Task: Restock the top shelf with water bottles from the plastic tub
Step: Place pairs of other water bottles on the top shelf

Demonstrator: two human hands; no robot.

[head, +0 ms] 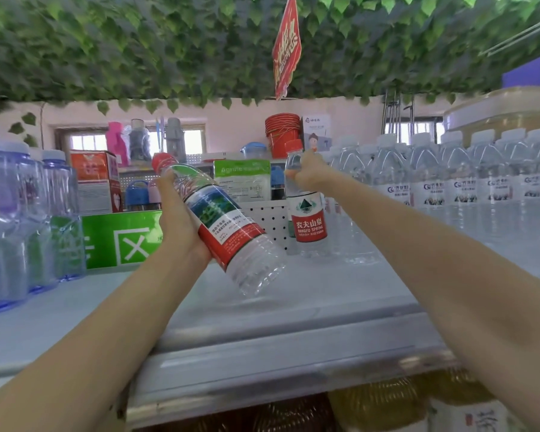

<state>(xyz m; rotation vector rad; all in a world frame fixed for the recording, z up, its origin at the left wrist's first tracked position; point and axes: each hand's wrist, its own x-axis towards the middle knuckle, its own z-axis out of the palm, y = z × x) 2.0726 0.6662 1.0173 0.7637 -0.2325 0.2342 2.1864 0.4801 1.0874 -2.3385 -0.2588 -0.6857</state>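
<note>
Amber-yellow bottles (381,400) show under the front lip of the pale metal top shelf (262,353), and two bare forearms reach over that lip. Two red-capped water bottles are in hand, one each. The left hand (175,213) wraps the upper body of the tilted bottle (231,229); its cap points up and left and its base hangs just above the shelf. Farther in, the right hand (306,173) grips the neck of the upright bottle (309,219), which seems to stand on the shelf. A bare strip of shelf runs from the lip back between the two arms. At least three blue-tinted bottles (28,213) close it on the left. A row of at least six white-capped clear bottles (449,182) closes it on the right, just beside the upright bottle. A green sign (119,238) and a white perforated panel (268,219) bound the back. Beyond them are boxes, a stack of red buckets (282,135) and one hanging red banner (286,48) under leafy vines.
</note>
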